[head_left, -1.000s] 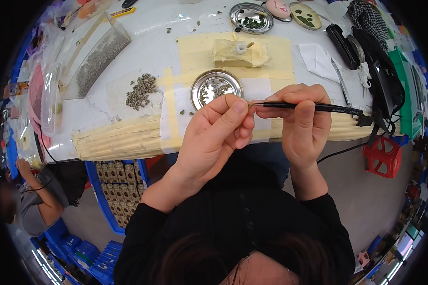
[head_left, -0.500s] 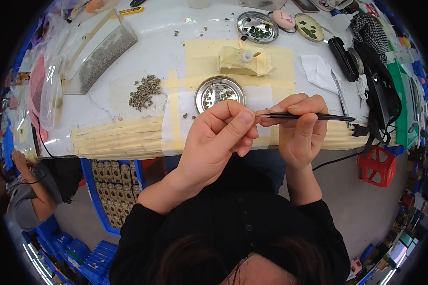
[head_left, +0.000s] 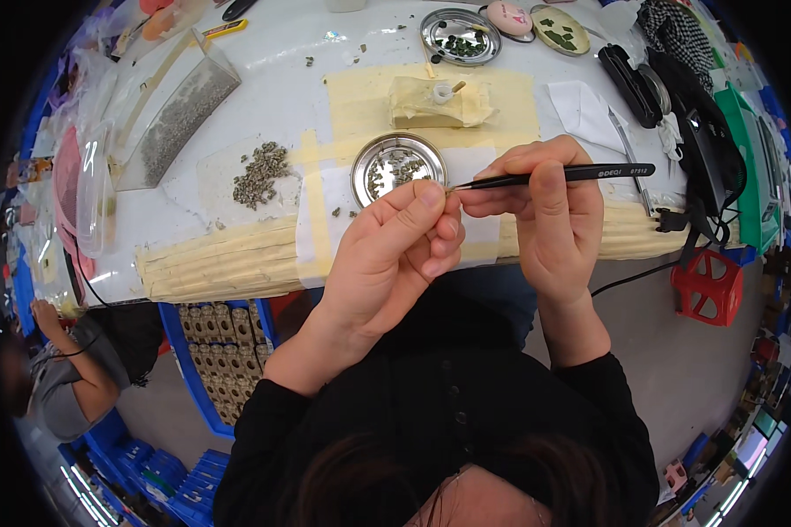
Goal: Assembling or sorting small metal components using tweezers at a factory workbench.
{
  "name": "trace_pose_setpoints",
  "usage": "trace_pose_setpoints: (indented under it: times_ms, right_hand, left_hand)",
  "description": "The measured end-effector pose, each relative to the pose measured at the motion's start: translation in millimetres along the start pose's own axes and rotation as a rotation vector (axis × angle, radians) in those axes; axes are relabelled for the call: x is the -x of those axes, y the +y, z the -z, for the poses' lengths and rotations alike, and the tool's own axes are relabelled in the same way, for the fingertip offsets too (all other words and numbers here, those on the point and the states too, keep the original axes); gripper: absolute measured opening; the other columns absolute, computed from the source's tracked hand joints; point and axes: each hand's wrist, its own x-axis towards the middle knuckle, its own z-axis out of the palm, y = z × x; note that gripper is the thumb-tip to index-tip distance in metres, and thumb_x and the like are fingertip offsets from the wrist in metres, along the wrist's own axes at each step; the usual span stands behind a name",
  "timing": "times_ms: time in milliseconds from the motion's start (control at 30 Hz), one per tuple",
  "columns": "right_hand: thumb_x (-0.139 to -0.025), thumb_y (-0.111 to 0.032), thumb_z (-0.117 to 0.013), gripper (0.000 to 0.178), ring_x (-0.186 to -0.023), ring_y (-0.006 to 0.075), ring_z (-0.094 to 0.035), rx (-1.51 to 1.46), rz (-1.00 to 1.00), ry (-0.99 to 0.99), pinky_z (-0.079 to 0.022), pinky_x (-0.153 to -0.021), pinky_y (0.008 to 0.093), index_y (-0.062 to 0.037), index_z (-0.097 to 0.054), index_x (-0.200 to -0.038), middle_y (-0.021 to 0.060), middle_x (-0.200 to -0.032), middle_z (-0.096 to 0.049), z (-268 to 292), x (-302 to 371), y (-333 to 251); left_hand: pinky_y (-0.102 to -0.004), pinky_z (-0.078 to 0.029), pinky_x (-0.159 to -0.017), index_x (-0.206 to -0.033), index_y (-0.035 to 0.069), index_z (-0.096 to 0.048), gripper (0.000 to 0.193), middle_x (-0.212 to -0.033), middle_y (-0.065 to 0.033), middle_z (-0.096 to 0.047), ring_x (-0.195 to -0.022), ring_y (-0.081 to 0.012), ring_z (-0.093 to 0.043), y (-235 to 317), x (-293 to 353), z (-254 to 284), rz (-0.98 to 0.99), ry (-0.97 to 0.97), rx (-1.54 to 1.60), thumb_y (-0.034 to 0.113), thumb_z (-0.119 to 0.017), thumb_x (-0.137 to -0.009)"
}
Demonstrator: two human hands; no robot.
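"Where's the camera?"
"On the head, left of a pair, looking down at the left hand (head_left: 387, 239) and right hand (head_left: 556, 233)."
"How near?"
"Close, yet wide: fisheye bends the counter (head_left: 277, 97) and takes in floor (head_left: 650, 378)."

A dish (head_left: 358, 167) of bits (head_left: 403, 166) sits on the table (head_left: 299, 70). Left of it lies a pile (head_left: 260, 174); farther left, a box (head_left: 221, 63) with grains (head_left: 176, 127) inside. Behind the dish stands a block (head_left: 410, 111) bearing a cup (head_left: 443, 91), and behind that a plate (head_left: 425, 37) of pieces (head_left: 461, 46), with a saucer (head_left: 542, 33) to its right. Before the dish, tweezers (head_left: 602, 172) span from the right hand (head_left: 554, 211) to the left hand (head_left: 391, 233). Farther right lie a cloth (head_left: 582, 114), a tool (head_left: 631, 158) and a case (head_left: 630, 86). Below the table's near edge, a crate (head_left: 187, 373) is left, a stool (head_left: 707, 283) right.
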Motion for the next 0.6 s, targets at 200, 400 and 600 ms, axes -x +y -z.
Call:
trace_pose_setpoints:
  times_ms: [200,400,600]
  right_hand:
    - [-0.097,-0.021,-0.041,0.025,-0.079,0.0219,-0.066,-0.013,-0.010,-0.004,-0.057,-0.070,0.0325,0.0028,-0.047,-0.094,0.0138,-0.087,-0.060,-1.8,-1.6,-2.4]
    - [-0.097,-0.022,-0.041,0.026,-0.079,0.0221,-0.066,-0.018,-0.011,0.000,-0.057,-0.070,0.0323,0.0028,-0.047,-0.093,0.0136,-0.087,-0.060,-2.0,-1.2,-2.6]
    - [-0.096,-0.022,-0.041,0.025,-0.079,0.0221,-0.066,-0.012,-0.018,0.013,-0.057,-0.069,0.0322,0.0022,-0.047,-0.093,0.0135,-0.086,-0.060,-1.9,-0.7,-1.5]
  left_hand:
    - [-0.0188,-0.037,-0.055,-0.089,0.002,-0.055,0.020,-0.074,0.0008,-0.052,-0.066,-0.0061,-0.043,0.8,0.5,-2.6,0.002,-0.005,0.021,0.021,-0.050,-0.094]
    - [-0.0187,-0.037,-0.055,-0.087,0.003,-0.055,0.020,-0.075,0.0007,-0.052,-0.066,-0.0062,-0.043,0.2,0.3,-2.2,0.009,-0.015,0.027,0.022,-0.050,-0.094]
    - [-0.0186,-0.037,-0.055,-0.086,0.004,-0.055,0.020,-0.074,0.0007,-0.052,-0.066,-0.0061,-0.043,0.6,-0.1,-1.6,0.021,-0.018,0.034,0.022,-0.050,-0.094]
